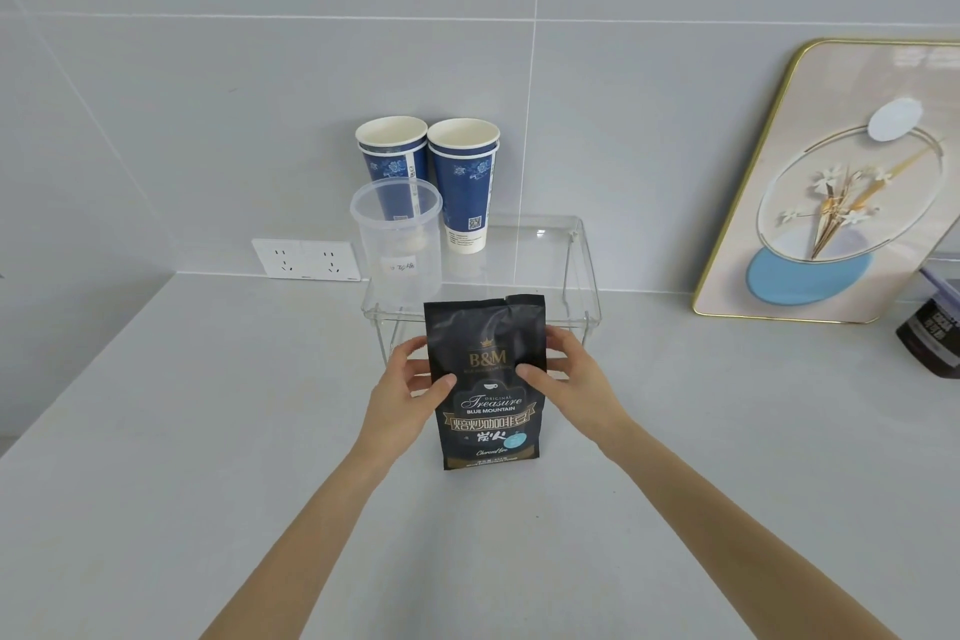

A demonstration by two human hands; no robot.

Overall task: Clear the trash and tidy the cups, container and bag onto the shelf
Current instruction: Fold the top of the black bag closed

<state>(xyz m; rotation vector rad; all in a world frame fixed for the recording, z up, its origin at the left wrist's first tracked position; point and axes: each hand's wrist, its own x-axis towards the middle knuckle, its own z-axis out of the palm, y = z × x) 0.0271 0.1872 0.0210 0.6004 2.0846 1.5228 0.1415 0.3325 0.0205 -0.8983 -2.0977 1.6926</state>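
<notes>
A: What is worrying you here?

B: The coffee bag [488,382] is standing upright on the bench [208,431], just in front of the clear shelf [571,270], and both hands are closing on its upper half. The left hand [402,379] is pinching the left edge, thumb across the front; the right hand [566,369] is doing the same on the right edge. So both grips are holding the bag, narrow, with the thumbs lying on the printed face.

A: And the risk?

B: The bag looks soft and its top is creased. I am judging that a squeeze this high could buckle it, so the bottom swings as it is rising and knocks the shelf's front rim.

A: Is there room on the shelf?

B: The left part is taken. The clear container [397,234] is sitting at the front left, and two stacks of blue paper cups [462,182] are standing behind it against the wall. The right part is showing bare. If the bag is going in too far left, it may be nudging the container, which looks light and could slide or tip into the cups.

A: Where is the bag lying relative to the hands?

B: Between them, centred, with its lower half hanging free below the fingers and its base appearing to rest on the bench.

A: Any trash?

B: None that I am seeing on the bench.
</notes>
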